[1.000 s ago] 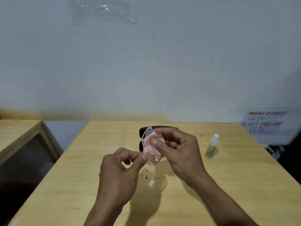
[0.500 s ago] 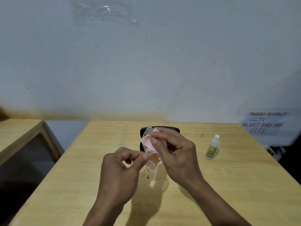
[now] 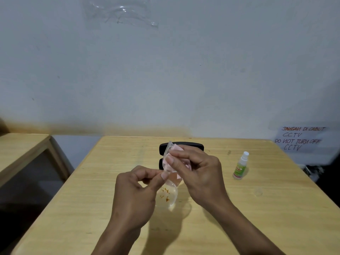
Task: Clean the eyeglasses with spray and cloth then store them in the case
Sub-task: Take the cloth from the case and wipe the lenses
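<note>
right now your left hand [image 3: 135, 195] pinches the clear-framed plastic eyeglasses [image 3: 168, 181] near their middle, thumb and forefinger curled onto the frame. the glasses stand on end above the pale wooden table [image 3: 257, 218], long axis running from the far upper lens down to the near lower lens, tilted slightly. the lower lens carries orange specks. your right hand [image 3: 198, 172] grips the small pink cleaning cloth [image 3: 177, 148] against the upper lens, fingers curled round both. behind your hands lies the black oblong glasses case [image 3: 193, 145], open, its long axis across the table. the small white spray bottle with a green label [image 3: 240, 166] stands upright, well apart to the right. a handwritten paper notice [image 3: 301, 138] hangs on the wall.
</note>
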